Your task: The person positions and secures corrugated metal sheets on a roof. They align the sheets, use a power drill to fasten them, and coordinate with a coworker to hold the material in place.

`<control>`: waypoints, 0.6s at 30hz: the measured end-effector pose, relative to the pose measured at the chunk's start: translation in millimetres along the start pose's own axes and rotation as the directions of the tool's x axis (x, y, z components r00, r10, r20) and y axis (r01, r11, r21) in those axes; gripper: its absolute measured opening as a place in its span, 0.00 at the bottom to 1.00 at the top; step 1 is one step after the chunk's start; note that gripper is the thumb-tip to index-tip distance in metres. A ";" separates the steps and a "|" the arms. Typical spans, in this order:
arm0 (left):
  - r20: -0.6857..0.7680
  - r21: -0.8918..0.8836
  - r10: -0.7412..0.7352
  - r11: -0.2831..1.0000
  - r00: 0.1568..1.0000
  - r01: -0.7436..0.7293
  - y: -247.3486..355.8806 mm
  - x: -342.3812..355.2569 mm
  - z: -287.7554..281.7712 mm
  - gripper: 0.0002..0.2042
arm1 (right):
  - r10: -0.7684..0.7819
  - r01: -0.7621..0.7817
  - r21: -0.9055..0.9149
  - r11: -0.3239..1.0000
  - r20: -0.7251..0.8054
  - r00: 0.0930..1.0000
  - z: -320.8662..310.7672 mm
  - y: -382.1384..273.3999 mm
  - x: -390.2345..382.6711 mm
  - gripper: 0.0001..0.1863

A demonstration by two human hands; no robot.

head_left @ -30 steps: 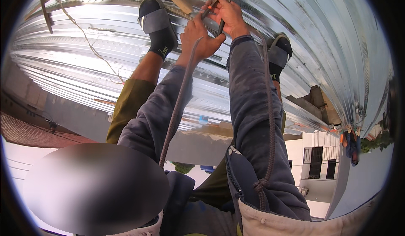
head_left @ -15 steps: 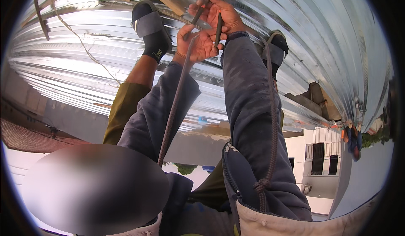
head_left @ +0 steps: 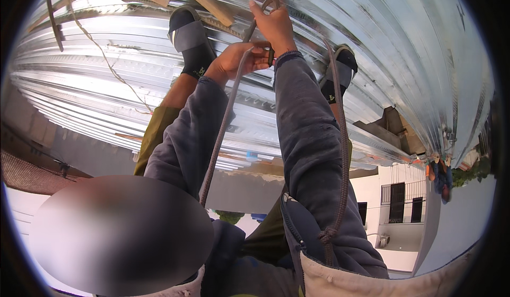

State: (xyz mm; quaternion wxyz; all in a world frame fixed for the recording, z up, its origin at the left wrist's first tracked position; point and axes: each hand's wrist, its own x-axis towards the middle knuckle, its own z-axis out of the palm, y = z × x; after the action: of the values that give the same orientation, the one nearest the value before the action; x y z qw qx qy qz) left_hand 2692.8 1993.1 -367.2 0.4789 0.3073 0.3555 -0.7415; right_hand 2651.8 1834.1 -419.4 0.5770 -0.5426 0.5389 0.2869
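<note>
Long-handled pliers have their jaws at a small metal fitting on the corrugated metal sheeting. My right hand is closed on the pliers close below the jaws, thumb raised along them. My left hand sits lower, its fingers curled round the lower end of a dark handle. Grey braided cord runs from my chest up past both forearms. My two feet in dark socks and slide sandals rest on the sheeting either side of my hands.
Wooden pieces, bent rods and a loose cord lie upper left. Brown blocks sit at the right. A person is at the far right edge. Grey walls and a white building show beyond the sheeting's edge.
My left hand has moved left and down toward the handle's end, its fingers turning over. My right hand shifted slightly left and is now more closed over the upper pliers.
</note>
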 end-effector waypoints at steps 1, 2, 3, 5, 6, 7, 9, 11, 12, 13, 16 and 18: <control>0.074 -0.091 0.013 0.996 0.997 -0.006 0.4 0.3 2.9 0.29 | -0.008 -0.011 0.149 0.989 0.128 0.992 -7.7 3.0 -4.0 0.40; 0.147 -0.175 0.027 0.985 0.989 -0.001 0.6 -0.3 2.3 0.30 | -0.015 -0.059 0.291 0.955 0.247 0.969 -15.9 6.8 -9.4 0.39; 0.216 -0.258 0.048 0.966 0.975 0.009 0.8 -0.9 1.2 0.31 | -0.005 -0.176 0.518 0.837 0.329 0.944 -17.5 9.6 -16.0 0.37; 0.392 -0.466 0.094 0.878 0.915 0.109 -1.6 6.3 -0.7 0.31 | -0.101 -0.383 0.754 0.533 0.506 0.856 -17.8 4.2 -16.0 0.30; 0.219 -0.390 0.091 0.921 0.972 0.001 -6.7 5.3 -3.3 0.32 | -0.052 -0.348 0.734 0.583 0.461 0.886 -12.6 6.0 -12.8 0.28; 0.039 -0.291 0.108 0.952 0.993 -0.092 -11.8 2.5 -6.4 0.32 | -0.006 -0.316 0.708 0.631 0.412 0.911 -6.7 6.9 -11.9 0.27; -0.283 -0.011 0.060 0.998 0.957 -0.066 -18.9 -2.7 -6.3 0.30 | 0.119 -0.225 0.414 0.882 0.267 0.956 -1.1 5.4 -4.4 0.26; -0.222 0.127 0.176 0.980 0.959 -0.150 -28.0 -11.9 -2.3 0.29 | 0.172 -0.161 0.078 0.984 -0.170 0.970 16.9 4.1 -12.8 0.25; -0.182 0.188 0.222 0.964 0.958 -0.188 -29.9 -16.7 6.4 0.29 | 0.135 -0.187 -0.103 0.977 -0.384 0.913 27.7 4.3 -21.3 0.25; -0.083 0.242 0.179 0.958 0.980 -0.154 -21.8 -16.4 11.9 0.35 | 0.090 -0.152 -0.114 0.982 -0.423 0.901 37.9 3.6 -28.7 0.24; 0.033 0.223 0.058 0.973 0.998 -0.064 -15.8 -15.7 -3.0 0.39 | 0.060 -0.061 0.007 0.998 -0.308 0.950 46.4 11.1 -41.3 0.24; -0.105 0.292 0.090 0.955 0.990 -0.056 -15.6 -17.2 16.0 0.32 | 0.076 -0.062 0.067 0.996 -0.229 0.970 35.9 21.8 -32.5 0.29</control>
State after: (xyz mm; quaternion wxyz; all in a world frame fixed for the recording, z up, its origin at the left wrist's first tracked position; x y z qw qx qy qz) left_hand 2682.5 1992.9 -341.0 0.4345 0.4296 0.2597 -0.7478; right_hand 2634.7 1881.3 -402.1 0.5159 -0.5359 0.6291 0.2254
